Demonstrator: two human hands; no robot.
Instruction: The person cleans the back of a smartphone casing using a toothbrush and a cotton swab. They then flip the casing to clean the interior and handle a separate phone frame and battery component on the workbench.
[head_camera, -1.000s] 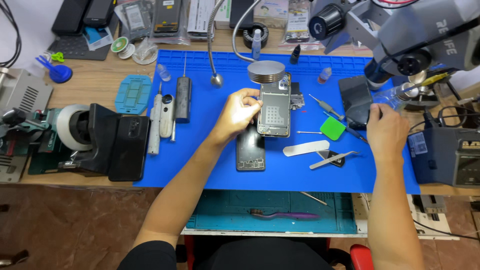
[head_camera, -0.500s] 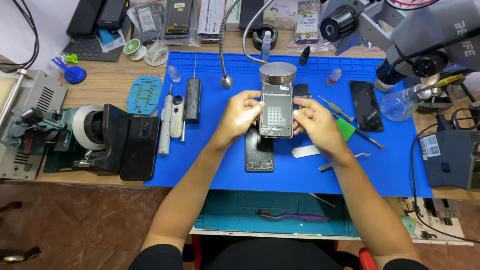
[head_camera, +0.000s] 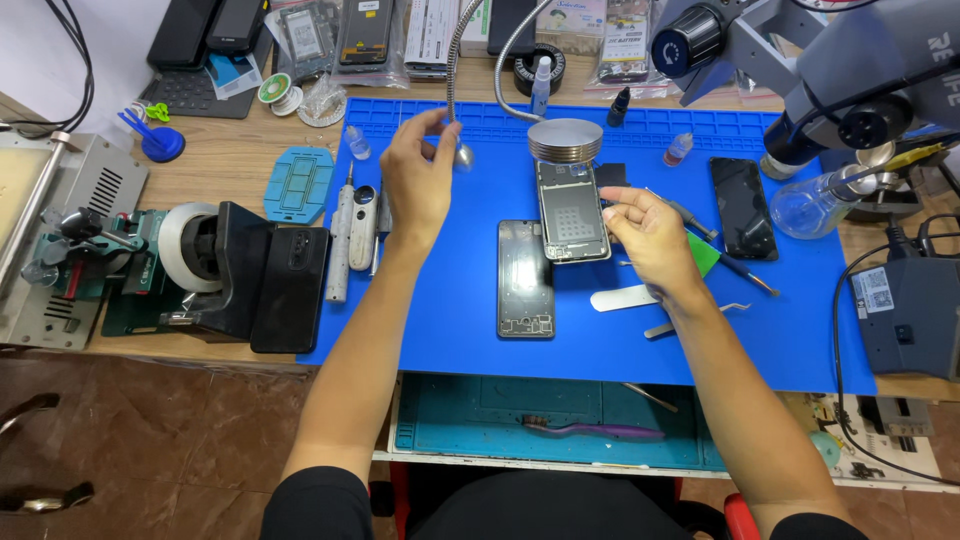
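My left hand (head_camera: 418, 185) pinches the bendy lamp neck (head_camera: 452, 70) while my right hand (head_camera: 648, 235), fingers loose, only steadies the open phone (head_camera: 572, 212), so a bump could knock it over.

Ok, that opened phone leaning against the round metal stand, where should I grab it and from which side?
Take the opened phone by its two long edges near the lower end, coming from the near side. It lies lengthwise with its top against the round metal stand, so the top is blocked. The right hand already touches its right edge; the left hand is up at the gooseneck lamp.
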